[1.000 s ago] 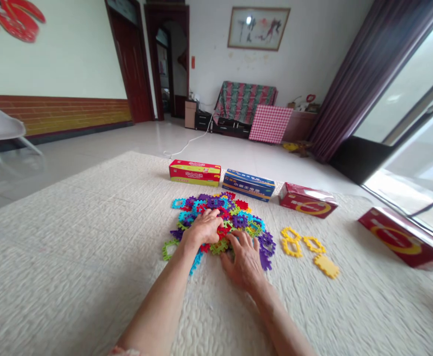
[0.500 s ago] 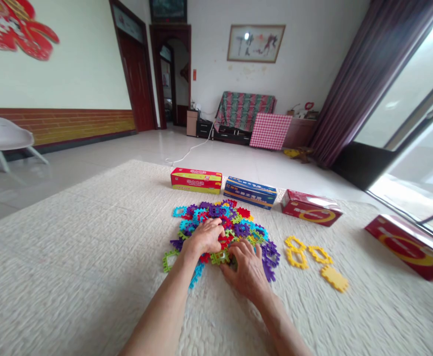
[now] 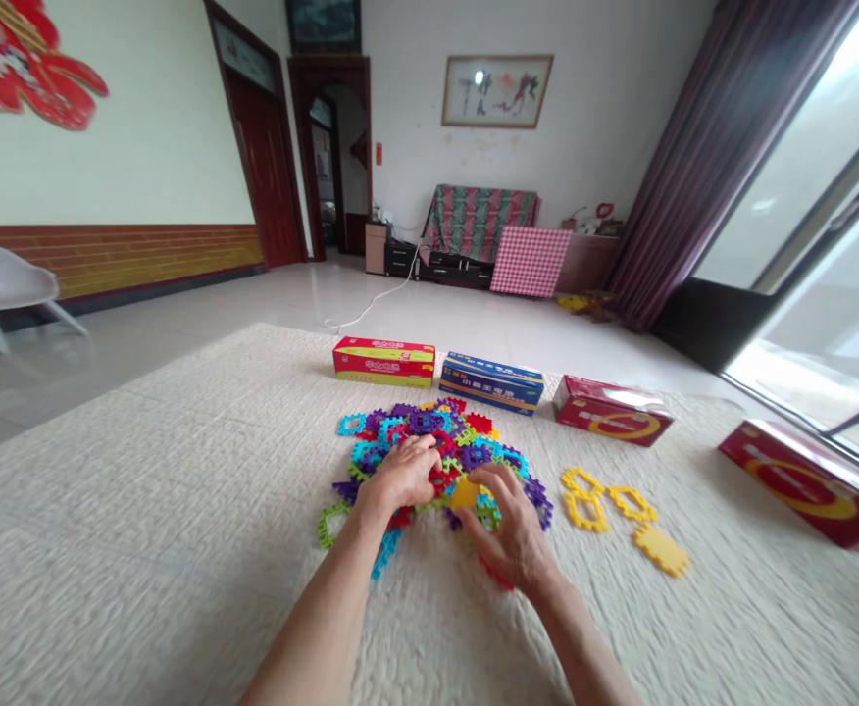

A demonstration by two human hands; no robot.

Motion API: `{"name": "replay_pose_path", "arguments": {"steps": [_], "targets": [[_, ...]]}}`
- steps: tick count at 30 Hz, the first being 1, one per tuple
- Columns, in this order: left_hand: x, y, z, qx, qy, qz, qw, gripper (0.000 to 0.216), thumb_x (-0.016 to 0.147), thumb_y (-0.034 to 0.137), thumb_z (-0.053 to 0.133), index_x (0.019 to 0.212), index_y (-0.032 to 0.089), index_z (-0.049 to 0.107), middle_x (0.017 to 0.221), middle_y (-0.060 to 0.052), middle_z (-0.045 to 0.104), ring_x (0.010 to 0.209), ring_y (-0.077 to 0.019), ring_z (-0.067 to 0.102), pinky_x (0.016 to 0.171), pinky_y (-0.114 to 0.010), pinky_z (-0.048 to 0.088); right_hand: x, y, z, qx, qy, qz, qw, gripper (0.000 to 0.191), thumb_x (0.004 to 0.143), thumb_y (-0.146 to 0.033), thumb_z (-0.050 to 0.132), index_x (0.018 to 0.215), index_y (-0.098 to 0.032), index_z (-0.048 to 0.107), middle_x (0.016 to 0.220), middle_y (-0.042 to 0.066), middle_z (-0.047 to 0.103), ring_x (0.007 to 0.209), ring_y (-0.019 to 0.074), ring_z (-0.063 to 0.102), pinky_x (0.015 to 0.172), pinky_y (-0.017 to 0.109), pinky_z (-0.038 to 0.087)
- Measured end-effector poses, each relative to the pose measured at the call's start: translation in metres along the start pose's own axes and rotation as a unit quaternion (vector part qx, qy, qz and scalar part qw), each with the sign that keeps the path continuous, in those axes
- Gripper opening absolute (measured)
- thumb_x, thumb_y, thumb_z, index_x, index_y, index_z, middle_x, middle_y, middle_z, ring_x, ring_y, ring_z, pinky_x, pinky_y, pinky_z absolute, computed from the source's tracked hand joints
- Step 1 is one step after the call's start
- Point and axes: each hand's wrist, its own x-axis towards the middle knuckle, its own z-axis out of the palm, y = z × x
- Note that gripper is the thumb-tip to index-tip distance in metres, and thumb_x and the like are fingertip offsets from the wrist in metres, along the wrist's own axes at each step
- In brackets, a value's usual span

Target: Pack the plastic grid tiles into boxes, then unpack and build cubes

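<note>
A heap of interlocking plastic building pieces (image 3: 429,422) in purple, blue, red and green lies on the cream cover. My left hand (image 3: 404,474) rests on the heap's left-middle part, palm down and fingers loosely extended, with no piece seen in its grasp. At the near right side of the heap, my right hand (image 3: 509,525) has its thumb and fingers around a yellow building piece (image 3: 466,493). Beneath that hand a red piece (image 3: 497,575) shows in part. Several yellow pieces (image 3: 586,512), frames and one solid plate, lie apart to the right.
Beyond the heap stand a red and yellow-green box (image 3: 384,364), a blue box (image 3: 492,383) and a dark red box (image 3: 613,410). Another dark red box (image 3: 804,480) sits at far right. The quilted cream cover (image 3: 165,490) extends around them, its far edge meeting the tiled floor.
My right hand has lifted slightly and now has a yellow piece between its fingers. A red piece shows beneath it. The left hand stays on the heap; the view shifts slightly.
</note>
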Motion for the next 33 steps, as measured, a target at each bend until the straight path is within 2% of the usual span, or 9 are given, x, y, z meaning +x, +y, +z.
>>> {"name": "replay_pose_path", "arguments": {"steps": [6,9,14,18,21,23,27,30,33], "targets": [[-0.003,0.001,-0.003,0.0,-0.011,0.021,1.0,0.041,0.07,0.009,0.054,0.108,0.021,0.066,0.143,-0.008,0.049,0.134,-0.0253,0.043,0.111,-0.039,0.037,0.0,0.011,-0.004,-0.002,0.098,0.031,0.995,0.022,0.088,-0.034,0.058,0.107,-0.022,0.056,0.109,0.009,0.06,0.102,0.023,0.06,0.087,0.039,0.05],[-0.001,0.007,-0.005,-0.002,0.038,0.038,0.999,0.044,0.071,0.005,0.05,0.108,0.02,0.067,0.136,-0.008,0.055,0.13,-0.0237,0.047,0.112,-0.038,0.038,-0.001,0.024,-0.009,-0.027,0.138,0.076,0.987,0.022,0.088,-0.037,0.056,0.105,-0.022,0.058,0.106,0.008,0.062,0.099,0.0231,0.061,0.086,0.04,0.05],[0.011,0.028,0.007,-0.017,0.123,0.094,0.988,0.036,0.075,0.007,0.05,0.101,0.021,0.07,0.124,-0.007,0.061,0.122,-0.0222,0.052,0.109,-0.037,0.041,-0.01,0.059,-0.026,-0.099,0.237,0.172,0.951,0.032,0.086,-0.047,0.053,0.102,-0.02,0.061,0.104,0.011,0.063,0.097,0.026,0.061,0.086,0.042,0.048],[0.015,0.043,0.025,-0.015,0.118,0.124,0.985,0.034,0.079,0.01,0.051,0.104,0.022,0.069,0.126,-0.007,0.06,0.123,-0.0235,0.05,0.109,-0.041,0.041,-0.021,0.084,-0.041,-0.163,0.283,0.247,0.913,0.038,0.085,-0.049,0.05,0.098,-0.016,0.063,0.102,0.015,0.063,0.098,0.0307,0.059,0.086,0.048,0.045],[0.014,0.047,0.033,0.0,0.109,0.128,0.986,0.032,0.08,0.011,0.052,0.104,0.023,0.07,0.131,-0.006,0.058,0.129,-0.0256,0.045,0.108,-0.044,0.04,-0.024,0.089,-0.042,-0.201,0.307,0.231,0.901,0.037,0.083,-0.044,0.052,0.102,-0.014,0.063,0.117,0.019,0.059,0.109,0.0347,0.055,0.092,0.053,0.042],[0.013,0.047,0.035,0.013,0.112,0.125,0.986,0.028,0.082,0.012,0.052,0.101,0.022,0.07,0.13,-0.007,0.058,0.13,-0.0266,0.044,0.107,-0.045,0.04,-0.022,0.083,-0.036,-0.173,0.279,0.184,0.926,0.032,0.085,-0.037,0.052,0.106,-0.015,0.061,0.122,0.018,0.058,0.112,0.0317,0.055,0.093,0.05,0.044],[0.012,0.047,0.036,0.018,0.124,0.116,0.985,0.023,0.085,0.012,0.049,0.094,0.02,0.07,0.129,-0.008,0.058,0.13,-0.0263,0.044,0.105,-0.044,0.041,-0.015,0.059,-0.014,-0.088,0.122,0.113,0.982,0.027,0.088,-0.028,0.05,0.112,-0.02,0.06,0.122,0.012,0.061,0.111,0.0246,0.059,0.093,0.043,0.046],[0.013,0.043,0.033,0.005,0.111,0.122,0.986,0.021,0.083,0.011,0.052,0.092,0.02,0.069,0.132,-0.007,0.057,0.131,-0.0257,0.044,0.107,-0.043,0.04,-0.012,0.047,-0.002,-0.093,0.024,0.097,0.991,0.025,0.088,-0.026,0.052,0.11,-0.023,0.062,0.125,0.009,0.061,0.117,0.0253,0.056,0.097,0.044,0.043],[0.015,0.037,0.025,-0.035,0.101,0.139,0.985,0.019,0.085,0.015,0.052,0.092,0.02,0.068,0.127,-0.007,0.06,0.127,-0.0227,0.049,0.109,-0.038,0.04,-0.013,0.046,0.002,-0.098,0.011,0.105,0.989,0.023,0.09,-0.027,0.049,0.108,-0.022,0.064,0.125,0.009,0.062,0.117,0.0247,0.056,0.097,0.044,0.043]]}}
